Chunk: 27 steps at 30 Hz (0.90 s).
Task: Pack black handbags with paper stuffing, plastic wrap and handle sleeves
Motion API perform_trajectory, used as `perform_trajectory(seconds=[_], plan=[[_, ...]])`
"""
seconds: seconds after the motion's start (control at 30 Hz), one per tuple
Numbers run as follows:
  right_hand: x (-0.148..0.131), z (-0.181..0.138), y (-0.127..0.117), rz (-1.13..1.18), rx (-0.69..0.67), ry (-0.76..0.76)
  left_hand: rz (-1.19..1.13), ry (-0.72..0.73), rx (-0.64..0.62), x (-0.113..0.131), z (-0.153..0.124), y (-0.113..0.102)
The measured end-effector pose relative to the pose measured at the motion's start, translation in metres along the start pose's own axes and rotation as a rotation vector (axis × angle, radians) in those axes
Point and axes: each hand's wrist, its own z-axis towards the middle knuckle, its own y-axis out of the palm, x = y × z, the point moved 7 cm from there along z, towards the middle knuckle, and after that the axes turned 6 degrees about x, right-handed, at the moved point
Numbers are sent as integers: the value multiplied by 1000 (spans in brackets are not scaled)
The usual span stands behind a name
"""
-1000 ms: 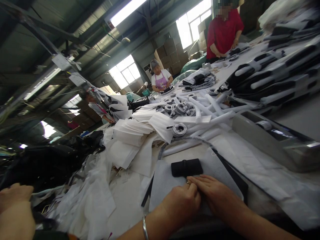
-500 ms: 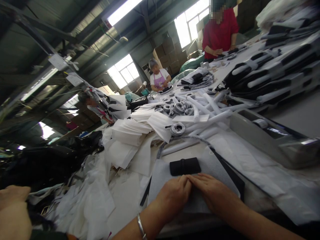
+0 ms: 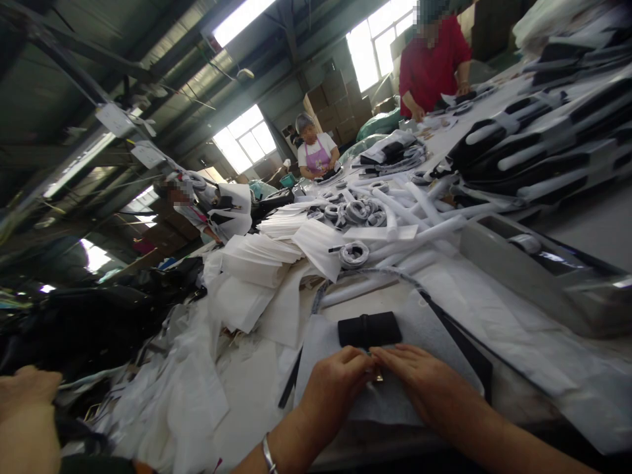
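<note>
A handbag (image 3: 486,368), dark at its edges, lies before me under a pale sheet of wrapping (image 3: 320,342). On the sheet rests a black rectangular piece with a narrow band (image 3: 390,328) round its middle. Just below that piece, my left hand (image 3: 338,375), a silver bangle on its wrist, pinches a small gold-coloured metal piece (image 3: 378,378). My right hand (image 3: 427,378) meets it fingertip to fingertip, its fingers closed together; what they grip is hidden.
White paper sheets (image 3: 251,263) and thin wrapping are heaped to the left. Wrapped coils (image 3: 354,255) and white tubes lie beyond the bag. A grey tape dispenser (image 3: 538,283) stands right, below stacked black bags (image 3: 553,145). Another person's forearm (image 3: 29,421) enters at lower left; co-workers stand farther back.
My hands have shifted slightly and the left fingers have turned, so the gold-coloured metal piece now shows between them. The co-worker in red has moved their hands apart.
</note>
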Motion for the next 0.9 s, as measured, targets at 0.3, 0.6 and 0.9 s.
perform_trajectory(seconds=[0.3,0.6,0.9], plan=[[-1,2,-1,3,-2,-16,-32,-58,-31,1,9,4],[0,-2,2,40,38,-10,56,-69,-103,3,14,15],[-1,-1,0,28,10,-12,38,8,-102,5,7,14]])
